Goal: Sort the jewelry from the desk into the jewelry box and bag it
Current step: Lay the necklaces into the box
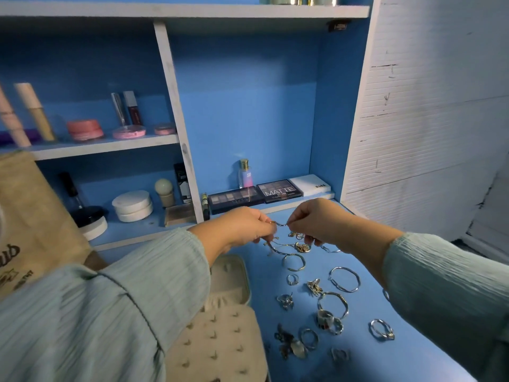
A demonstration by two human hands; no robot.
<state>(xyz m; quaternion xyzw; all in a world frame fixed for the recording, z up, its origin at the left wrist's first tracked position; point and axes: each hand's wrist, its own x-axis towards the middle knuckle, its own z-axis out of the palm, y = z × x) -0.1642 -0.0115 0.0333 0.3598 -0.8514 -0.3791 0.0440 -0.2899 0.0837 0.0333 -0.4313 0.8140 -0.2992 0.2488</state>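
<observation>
Head view. At centre frame, both hands are raised above the blue desk (358, 362) and meet over its far end. The left hand (248, 226) and the right hand (314, 221) each pinch one end of a thin metal piece (279, 223) — a slim chain or bangle, too small to tell which — with fingers curled around it. More fine pieces hang or lie just beneath the hands, among them a gold pendant (302, 247); whether they touch the fingers cannot be told.

The remaining jewelry lies spread over the desk in the lower centre and lower right of the frame: a silver bangle (344, 279), a second bangle (294, 262) nearer the hands, a third bangle (333, 304), a chunky ring (325, 319), a small ring (292, 279), a thin ring (309, 339) and a wire ring (382, 330) well apart at the right. A dark tangled cluster (287, 341) sits at the bottom centre.

The jewelry box (220, 334) stands open at lower centre, just left of the scattered pieces — its beige padded panel studded with small hooks, partly hidden behind the left sleeve (96, 312). A tan bag (33, 216) with dark lettering stands at the left edge.

In the upper half, blue shelves hold cosmetics: two eyeshadow palettes (281, 190), a perfume bottle (245, 173), white jars (132, 205) and pink compacts (85, 129).
</observation>
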